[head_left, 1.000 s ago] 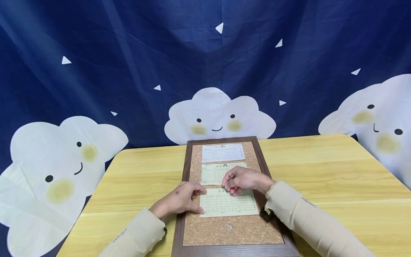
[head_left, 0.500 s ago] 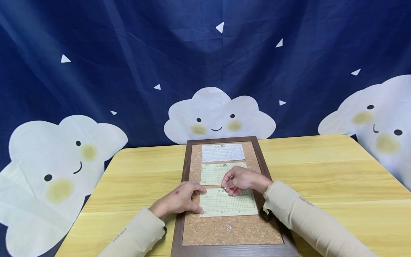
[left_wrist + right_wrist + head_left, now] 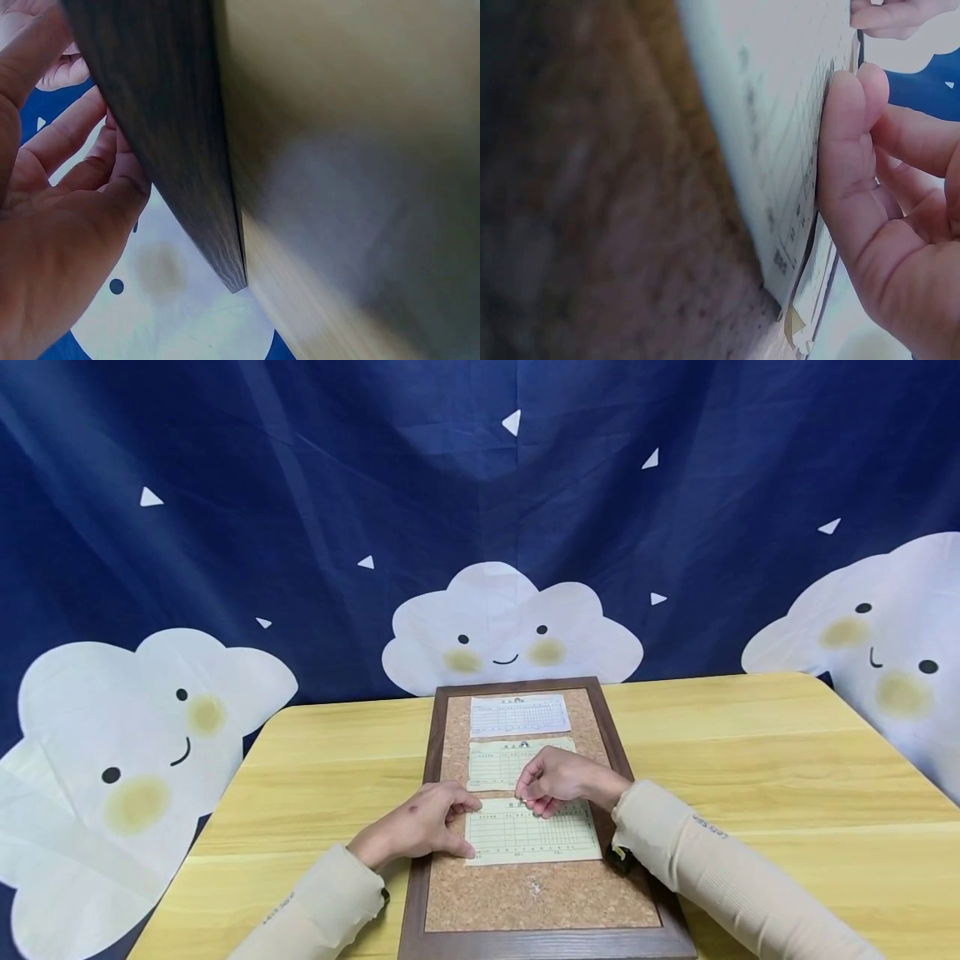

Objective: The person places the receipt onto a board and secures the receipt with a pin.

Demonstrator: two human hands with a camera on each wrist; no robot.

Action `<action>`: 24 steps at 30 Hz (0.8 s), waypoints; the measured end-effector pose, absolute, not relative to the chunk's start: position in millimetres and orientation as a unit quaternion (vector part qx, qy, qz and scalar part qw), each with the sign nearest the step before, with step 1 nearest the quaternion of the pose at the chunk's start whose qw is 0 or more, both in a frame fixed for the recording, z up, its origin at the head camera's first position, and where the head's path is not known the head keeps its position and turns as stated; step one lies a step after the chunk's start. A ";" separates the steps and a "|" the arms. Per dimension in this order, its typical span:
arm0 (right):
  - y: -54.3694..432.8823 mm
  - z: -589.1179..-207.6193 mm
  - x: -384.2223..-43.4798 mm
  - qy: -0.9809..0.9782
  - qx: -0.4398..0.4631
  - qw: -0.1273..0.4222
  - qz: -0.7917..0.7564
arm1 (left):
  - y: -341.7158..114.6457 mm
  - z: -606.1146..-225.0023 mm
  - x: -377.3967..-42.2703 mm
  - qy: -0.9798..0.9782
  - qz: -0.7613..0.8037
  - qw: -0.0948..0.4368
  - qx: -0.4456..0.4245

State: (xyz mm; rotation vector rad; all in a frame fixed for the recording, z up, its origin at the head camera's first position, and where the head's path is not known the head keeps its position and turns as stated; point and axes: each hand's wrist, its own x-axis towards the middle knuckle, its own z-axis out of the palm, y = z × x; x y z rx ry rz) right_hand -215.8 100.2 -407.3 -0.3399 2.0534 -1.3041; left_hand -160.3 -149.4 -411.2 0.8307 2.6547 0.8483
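A cork board [image 3: 480, 902] in a dark brown frame lies on the table, bearing three printed slips in a column. My left hand [image 3: 422, 822] rests over the frame's left side, thumb and fingers spread apart, their tips on the left corners of the nearest yellow slip [image 3: 532, 839]. At that slip's top edge my right hand [image 3: 564, 779] pinches a small pin, mostly hidden by the fingertips. The right wrist view shows its thumb and finger [image 3: 844, 97] together close to the paper. Behind are a middle yellow slip [image 3: 491, 766] and a white slip [image 3: 517, 718], each with a small dark fastener at its top.
A small whitish patch [image 3: 535, 887] shows on the cork below the slips. The wooden table [image 3: 750, 777] extends to both sides of the board. A dark blue curtain [image 3: 420, 485] with smiling clouds hangs behind the table.
Both hands keep their places on the nearest slip. The right hand shifts only very slightly, still pinching at the top edge.
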 end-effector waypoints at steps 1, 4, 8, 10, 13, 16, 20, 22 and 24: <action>100.2 -407.1 -215.7 0.788 -0.131 0.335 -0.499 | -149.4 -411.1 -160.4 0.907 0.289 0.116 0.284; 100.2 -406.9 -215.5 0.790 -0.135 0.333 -0.497 | -149.5 -411.1 -160.5 0.907 0.288 0.117 0.284; 100.8 -406.8 -215.4 0.791 -0.138 0.331 -0.495 | -149.3 -411.1 -160.6 0.907 0.288 0.117 0.285; 101.1 -406.7 -215.4 0.791 -0.138 0.331 -0.495 | -149.1 -411.1 -160.7 0.907 0.288 0.117 0.285; 101.0 -406.7 -215.3 0.791 -0.136 0.333 -0.495 | -149.0 -411.2 -160.7 0.907 0.288 0.116 0.286; 100.3 -406.1 -215.0 0.793 -0.133 0.333 -0.492 | -149.0 -411.1 -160.5 0.907 0.289 0.116 0.285; 99.2 -405.5 -214.6 0.797 -0.129 0.333 -0.488 | -148.9 -410.4 -160.0 0.907 0.288 0.118 0.283; 98.9 -405.4 -214.4 0.798 -0.128 0.333 -0.487 | -148.8 -410.1 -159.8 0.908 0.287 0.118 0.282; 99.0 -405.2 -214.3 0.798 -0.126 0.333 -0.486 | -148.7 -409.8 -159.6 0.908 0.287 0.119 0.282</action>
